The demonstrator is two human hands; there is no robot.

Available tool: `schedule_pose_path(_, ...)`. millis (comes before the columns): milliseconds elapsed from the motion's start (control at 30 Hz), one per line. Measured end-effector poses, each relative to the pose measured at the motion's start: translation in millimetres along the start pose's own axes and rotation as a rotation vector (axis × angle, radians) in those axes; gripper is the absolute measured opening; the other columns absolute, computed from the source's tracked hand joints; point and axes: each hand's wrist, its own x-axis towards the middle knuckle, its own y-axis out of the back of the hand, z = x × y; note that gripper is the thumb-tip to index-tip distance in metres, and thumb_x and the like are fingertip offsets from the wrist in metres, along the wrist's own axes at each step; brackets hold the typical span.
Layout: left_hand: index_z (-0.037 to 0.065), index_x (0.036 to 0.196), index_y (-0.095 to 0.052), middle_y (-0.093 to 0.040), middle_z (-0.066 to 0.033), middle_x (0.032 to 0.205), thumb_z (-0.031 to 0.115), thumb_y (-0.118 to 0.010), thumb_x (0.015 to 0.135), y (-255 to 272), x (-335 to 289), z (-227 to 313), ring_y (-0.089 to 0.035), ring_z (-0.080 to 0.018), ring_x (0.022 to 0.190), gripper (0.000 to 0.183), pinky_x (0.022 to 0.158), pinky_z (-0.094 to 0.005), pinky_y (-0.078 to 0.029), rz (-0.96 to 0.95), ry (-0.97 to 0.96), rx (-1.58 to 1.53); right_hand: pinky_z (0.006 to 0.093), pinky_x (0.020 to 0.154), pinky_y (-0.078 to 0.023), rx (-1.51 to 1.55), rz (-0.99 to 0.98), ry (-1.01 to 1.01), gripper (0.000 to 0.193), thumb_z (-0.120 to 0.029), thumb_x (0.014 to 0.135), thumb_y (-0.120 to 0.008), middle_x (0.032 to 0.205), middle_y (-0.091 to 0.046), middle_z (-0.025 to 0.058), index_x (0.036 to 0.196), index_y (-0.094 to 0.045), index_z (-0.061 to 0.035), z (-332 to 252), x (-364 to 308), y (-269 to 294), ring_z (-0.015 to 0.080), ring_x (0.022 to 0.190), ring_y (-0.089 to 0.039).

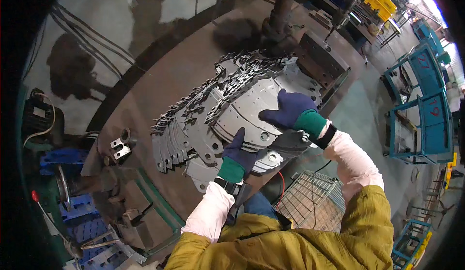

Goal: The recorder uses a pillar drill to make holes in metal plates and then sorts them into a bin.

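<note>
A stack of curved grey metal plates (249, 108) with round holes lies in front of me on the brown table. My left hand (242, 156), in a dark blue glove with a green cuff, grips the stack's near edge, thumb up against the side and fingers hidden. My right hand (291, 109), gloved the same way, holds the right side of the stack with thumb and a finger on the top plate. Below the stack's near edge are a lighter plate with a round hole (272, 157) and darker plates (290, 143). More fanned plates (169, 151) lie to the left.
Rows of small toothed metal parts (242, 78) lie behind the plates. A drill press column (283, 8) and a steel block (322, 59) stand at the far side. Left are a small metal bracket (120, 149) and a vise (138, 202). A wire basket (310, 197) and blue carts (421, 105) are right.
</note>
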Motion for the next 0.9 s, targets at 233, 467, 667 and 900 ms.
schedule_pose_path(233, 0.011, 0.138, -0.050, -0.056, -0.0126, 0.137, 0.035, -0.062, 0.094, -10, -19, 14, -0.052, -0.0333, 0.126, 0.051, 0.108, -0.0574, -0.040, 0.062, -0.023, 0.026, 0.0462, 0.070, -0.052, 0.237, 0.001, -0.024, 0.073, -0.071, 0.073, -0.063, 0.079, -0.068, 0.0211, 0.091, -0.062, 0.0001, -6, -22, -8, 0.0389, 0.076, -0.067)
schedule_pose_path(467, 0.012, 0.132, -0.055, -0.060, -0.0109, 0.131, 0.025, -0.067, 0.092, 1, -23, 21, -0.057, -0.0309, 0.120, 0.044, 0.103, -0.0568, -0.044, 0.150, 0.015, -0.050, 0.0420, 0.075, -0.052, 0.415, 0.376, -0.210, 0.056, -0.055, 0.081, -0.066, 0.096, -0.068, 0.0208, 0.113, -0.065, -0.0088, 48, -60, -10, 0.0386, 0.085, -0.067)
schedule_pose_path(667, 0.011, 0.132, -0.055, -0.059, -0.0103, 0.133, 0.027, -0.067, 0.092, 27, -11, 19, -0.057, -0.0294, 0.120, 0.045, 0.107, -0.0507, -0.041, 0.190, -0.016, 0.020, 0.0300, 0.067, -0.051, 1.536, -0.088, -0.284, 0.037, -0.041, 0.093, -0.064, 0.095, -0.068, 0.0000, 0.113, -0.068, -0.0103, 122, -21, -46, 0.0114, 0.077, -0.062)
schedule_pose_path(900, 0.002, 0.129, -0.055, -0.060, -0.0116, 0.132, 0.020, -0.063, 0.095, 11, -20, 25, -0.058, -0.0258, 0.118, 0.039, 0.105, -0.0415, -0.046, 0.160, 0.006, -0.067, 0.0355, 0.088, -0.053, 1.862, -0.352, -0.358, 0.046, -0.027, 0.090, -0.068, 0.114, -0.064, 0.0051, 0.132, -0.055, -0.0114, 78, -24, -37, 0.0175, 0.097, -0.062)
